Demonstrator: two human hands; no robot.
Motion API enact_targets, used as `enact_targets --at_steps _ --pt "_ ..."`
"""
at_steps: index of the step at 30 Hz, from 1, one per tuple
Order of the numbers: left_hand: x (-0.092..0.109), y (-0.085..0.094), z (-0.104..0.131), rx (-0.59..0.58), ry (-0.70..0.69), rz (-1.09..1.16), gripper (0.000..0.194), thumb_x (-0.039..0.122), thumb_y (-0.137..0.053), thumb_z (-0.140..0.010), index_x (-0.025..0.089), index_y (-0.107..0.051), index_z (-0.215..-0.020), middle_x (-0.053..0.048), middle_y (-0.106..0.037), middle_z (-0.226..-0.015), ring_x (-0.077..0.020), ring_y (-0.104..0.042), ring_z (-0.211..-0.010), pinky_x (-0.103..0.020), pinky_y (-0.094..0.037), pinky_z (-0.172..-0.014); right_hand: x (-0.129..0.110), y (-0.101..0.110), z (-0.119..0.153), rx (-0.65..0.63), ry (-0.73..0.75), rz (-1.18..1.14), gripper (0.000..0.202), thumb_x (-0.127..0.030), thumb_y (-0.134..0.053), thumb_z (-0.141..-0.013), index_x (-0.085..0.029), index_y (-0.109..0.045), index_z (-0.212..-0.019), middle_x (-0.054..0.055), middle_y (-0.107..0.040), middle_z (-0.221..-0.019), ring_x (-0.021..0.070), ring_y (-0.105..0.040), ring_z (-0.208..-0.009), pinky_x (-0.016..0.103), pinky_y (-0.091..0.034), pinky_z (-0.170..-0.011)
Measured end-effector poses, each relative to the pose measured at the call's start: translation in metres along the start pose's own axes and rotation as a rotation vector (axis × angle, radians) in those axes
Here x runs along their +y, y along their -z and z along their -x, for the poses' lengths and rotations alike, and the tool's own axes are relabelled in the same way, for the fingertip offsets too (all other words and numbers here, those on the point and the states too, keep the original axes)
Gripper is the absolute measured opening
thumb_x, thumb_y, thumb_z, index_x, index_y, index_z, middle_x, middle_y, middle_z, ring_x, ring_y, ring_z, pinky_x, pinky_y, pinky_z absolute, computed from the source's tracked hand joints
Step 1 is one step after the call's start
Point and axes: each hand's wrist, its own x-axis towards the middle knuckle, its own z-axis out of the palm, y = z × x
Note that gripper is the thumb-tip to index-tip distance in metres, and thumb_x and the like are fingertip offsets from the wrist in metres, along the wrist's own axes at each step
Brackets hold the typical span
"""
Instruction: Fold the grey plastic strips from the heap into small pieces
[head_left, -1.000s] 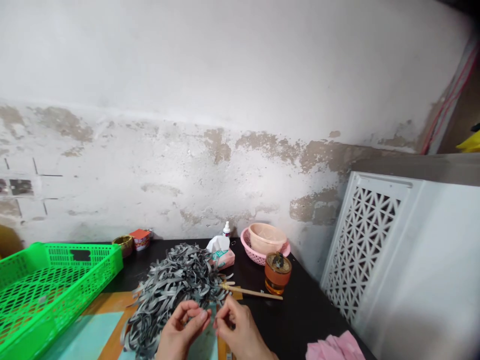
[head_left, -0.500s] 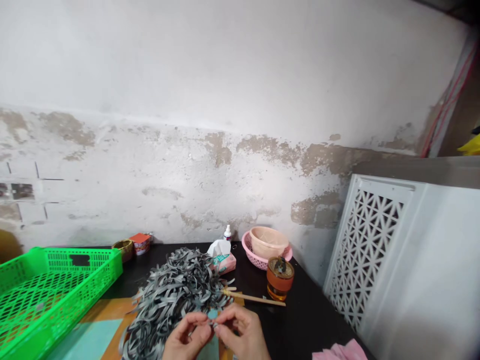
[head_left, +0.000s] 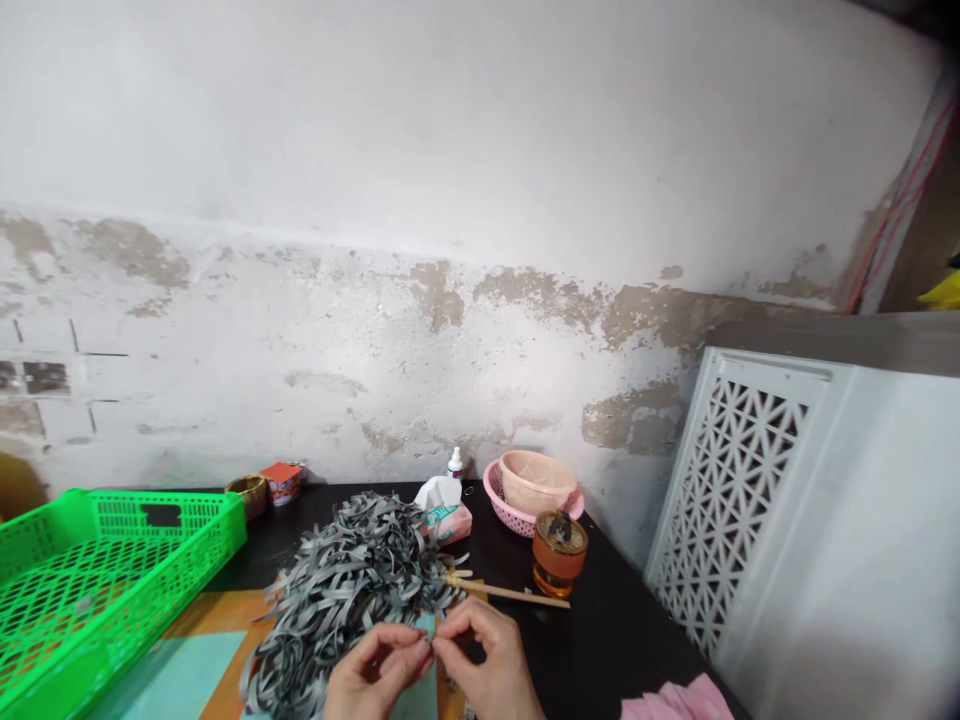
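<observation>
Both hands meet at the bottom centre, fingertips almost touching. My left hand (head_left: 381, 668) is closed in a pinch, and my right hand (head_left: 487, 655) pinches from the other side. Whatever lies between the fingertips is tiny and mostly hidden. Just behind and to the left of them is a big heap of grey strips (head_left: 356, 575) on the black table (head_left: 600, 640). A wooden stick (head_left: 525, 598) lies beyond my right hand, near an amber jar (head_left: 559, 555).
A green crate (head_left: 135, 610) fills the left side. Farther back are a tissue box (head_left: 450, 522), a white bottle (head_left: 455, 463), a peach bowl (head_left: 536, 482) in a pink basket (head_left: 495, 495), and a red tin (head_left: 282, 485). Pink cloth (head_left: 679, 700) lies at the lower right.
The fingertips of both hands have drawn closer together. The small round blue piece seen between them earlier no longer shows clearly.
</observation>
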Motion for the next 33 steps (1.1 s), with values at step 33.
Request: enact_targets --at_steps 33 --pt "-0.018 0.005 -0.008 0.047 0.036 0.251 0.043 0.021 -0.093 -0.038 0.018 -0.073 -0.076 -0.003 -0.076 -0.074 -0.0175 -0.068 -0.073 -0.022 -0.054 -0.069 0.004 -0.008 0.004 0.029 0.138 -0.035 0.013 -0.012 -0.059 -0.075 -0.019 -0.06 -0.064 0.002 -0.064 -0.067 0.0162 -0.062 -0.065 0.025 -0.047 -0.061"
